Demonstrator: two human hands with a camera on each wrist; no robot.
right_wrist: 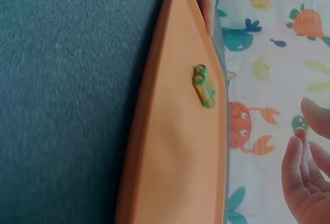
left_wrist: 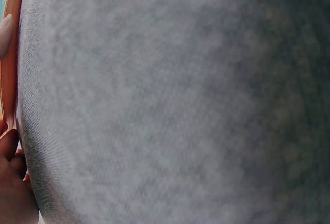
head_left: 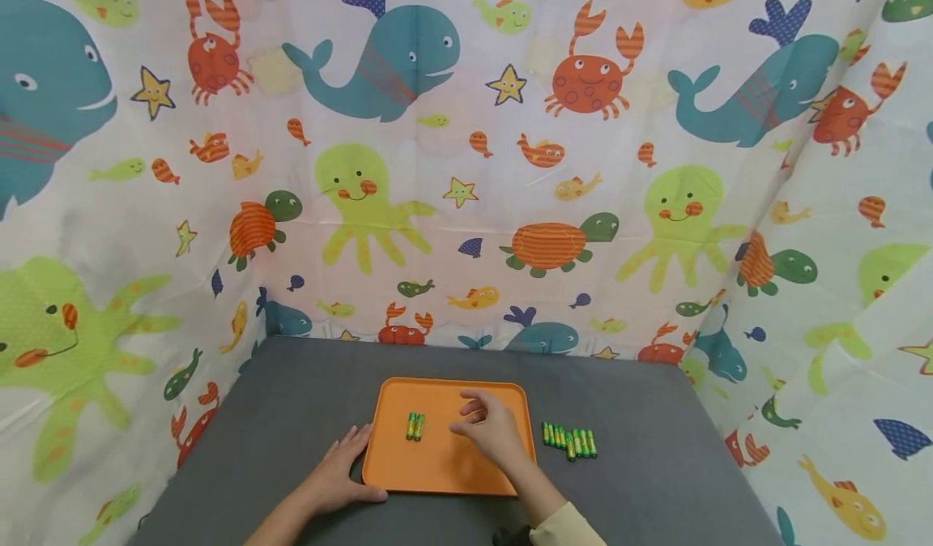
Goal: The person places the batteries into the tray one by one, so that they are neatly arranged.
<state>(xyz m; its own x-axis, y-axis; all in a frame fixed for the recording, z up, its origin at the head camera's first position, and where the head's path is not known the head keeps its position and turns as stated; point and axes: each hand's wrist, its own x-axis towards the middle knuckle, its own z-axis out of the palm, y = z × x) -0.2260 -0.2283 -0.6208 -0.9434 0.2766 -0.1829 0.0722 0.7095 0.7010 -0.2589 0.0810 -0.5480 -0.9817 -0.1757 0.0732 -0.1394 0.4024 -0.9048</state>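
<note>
An orange tray (head_left: pixel 445 473) lies on the dark grey table. Two green and yellow batteries (head_left: pixel 415 427) stand out side by side on its left half, also seen in the right wrist view (right_wrist: pixel 204 87). My left hand (head_left: pixel 335 473) touches the tray's left side, fingers stretched along the edge and thumb at the near left corner. Above the tray's right half hovers my right hand (head_left: pixel 490 431), its fingers bent loosely with a gap to the thumb. Nothing shows between those fingers (right_wrist: pixel 294 164) in the right wrist view.
Right of the tray, several more green batteries (head_left: pixel 570 441) lie in a row on the table (head_left: pixel 641 481), one of them set nearer than the others. A white curtain (head_left: pixel 466 230) printed with sea animals hangs behind the table and along both sides.
</note>
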